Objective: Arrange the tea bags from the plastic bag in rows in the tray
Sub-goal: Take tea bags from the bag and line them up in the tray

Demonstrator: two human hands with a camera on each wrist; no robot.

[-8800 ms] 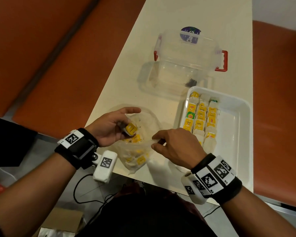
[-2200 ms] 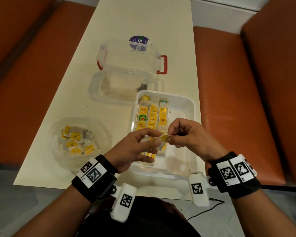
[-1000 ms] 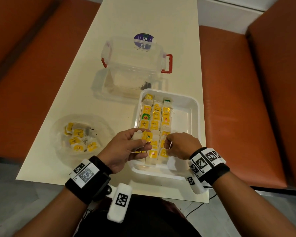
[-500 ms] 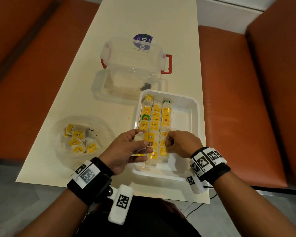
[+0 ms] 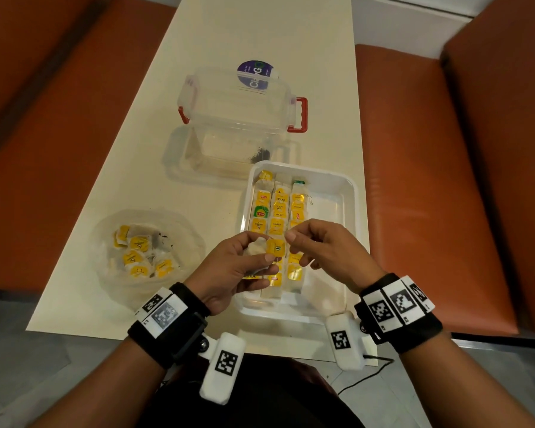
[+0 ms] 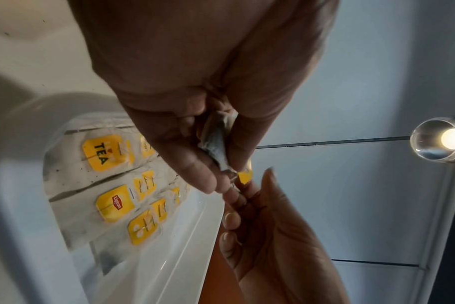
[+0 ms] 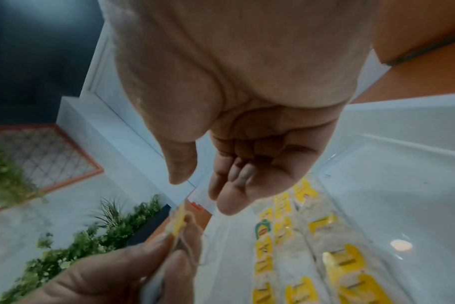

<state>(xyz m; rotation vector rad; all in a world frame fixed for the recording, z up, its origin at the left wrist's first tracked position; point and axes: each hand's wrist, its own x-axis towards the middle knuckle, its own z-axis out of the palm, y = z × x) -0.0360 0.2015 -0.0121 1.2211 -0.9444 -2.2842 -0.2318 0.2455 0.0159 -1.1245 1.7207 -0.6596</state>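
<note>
1. White paper tea bag with a yellow tag [image 5: 267,249]: pinched between the thumb and fingers of the left hand [image 5: 232,273], held above the near end of the tray; in the left wrist view the bag [image 6: 218,142] sits pressed between the fingers.
2. Right hand [image 5: 325,251]: raised just beside the held bag, fingers loosely curled; the right wrist view shows the thumb and fingers [image 7: 229,185] apart, grasping nothing.
3. White rectangular plastic tray [image 5: 343,211]: on the table's right side, holding three rows of tea bags [image 5: 278,208] with yellow tags, laid lengthwise along its left part; one tag is green.
4. Clear plastic bag [image 5: 145,254]: lies open on the table, left of the tray and well apart from it, with several yellow-tagged tea bags inside.
5. Cream table top [image 5: 244,32]: bears the tray, the bag and a clear plastic storage box with red latches [image 5: 241,118], which stands just beyond the tray.
6. Orange upholstered benches [image 5: 414,180]: flank the table on both sides.
</note>
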